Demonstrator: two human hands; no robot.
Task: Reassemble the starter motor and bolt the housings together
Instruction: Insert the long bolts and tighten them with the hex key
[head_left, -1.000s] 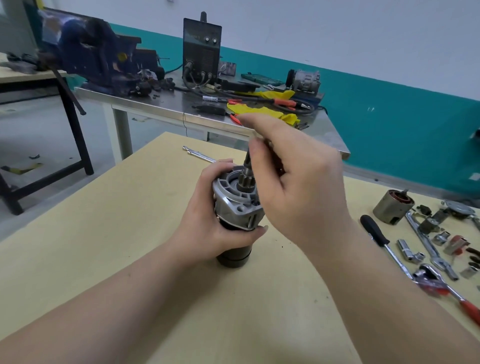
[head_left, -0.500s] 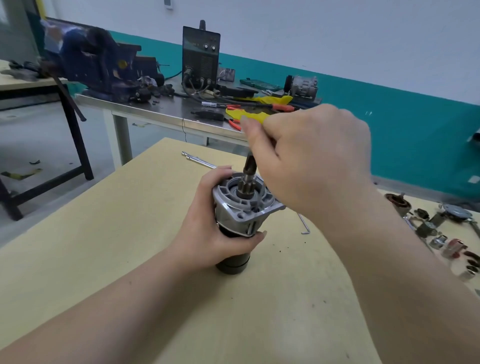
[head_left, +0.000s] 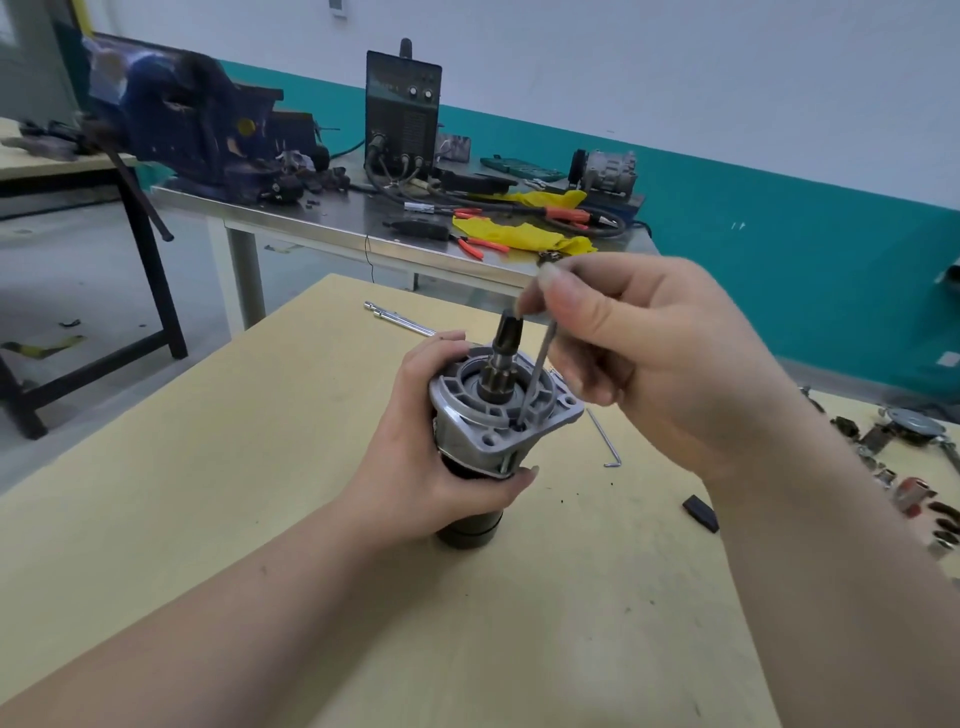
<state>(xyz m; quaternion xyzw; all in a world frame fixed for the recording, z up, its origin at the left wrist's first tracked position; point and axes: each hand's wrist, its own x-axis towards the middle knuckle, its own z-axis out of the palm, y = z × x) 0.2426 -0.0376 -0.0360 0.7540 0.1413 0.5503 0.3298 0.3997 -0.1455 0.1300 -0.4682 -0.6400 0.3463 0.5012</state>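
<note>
Bright, even indoor light, soft shadows, wide-angle bowing at edges, slight motion blur top left.

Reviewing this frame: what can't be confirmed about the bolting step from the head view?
- Bolt head in the housing: the rod's tip sits in a dark hole; too small to tell engagement.
- Rod's upper end: hidden by the right hand's fingers.
- Motor body: mostly covered by the left hand.
- Parts at the right edge: cut off and blurred.
</note>
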